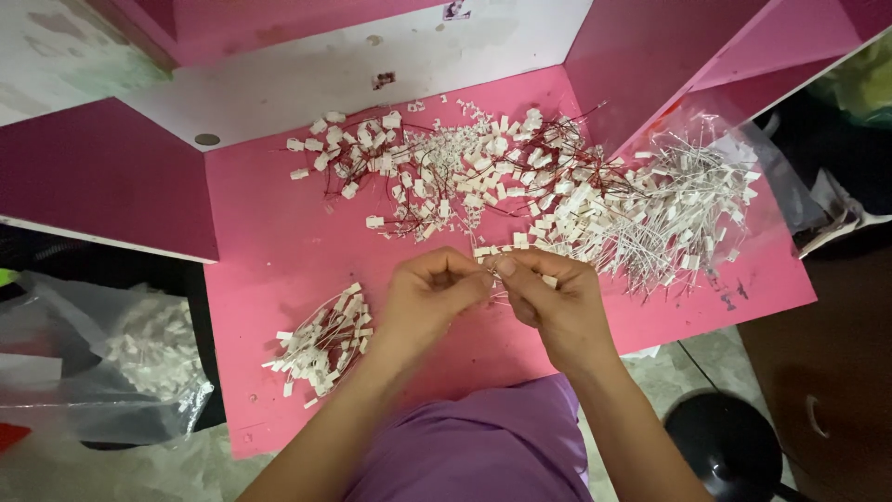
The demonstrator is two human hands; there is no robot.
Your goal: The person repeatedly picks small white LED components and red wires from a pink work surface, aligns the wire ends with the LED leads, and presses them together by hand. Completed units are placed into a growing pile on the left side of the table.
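Note:
My left hand (432,293) and my right hand (548,297) meet over the pink table (269,251), fingertips pinched together on a small white connector with thin wires (488,256). Beyond them spreads a big loose pile of white connectors on red wires (446,167). To the right of that lies a heap of white-wired pieces (669,209), partly on a clear plastic bag. A smaller bundle of white connector pieces (321,344) rests on the table left of my left forearm.
Pink and white partition panels (102,177) wall the table at the back and both sides. A clear plastic bag of white parts (139,349) sits on the floor to the left. A black round stool (729,446) stands at lower right.

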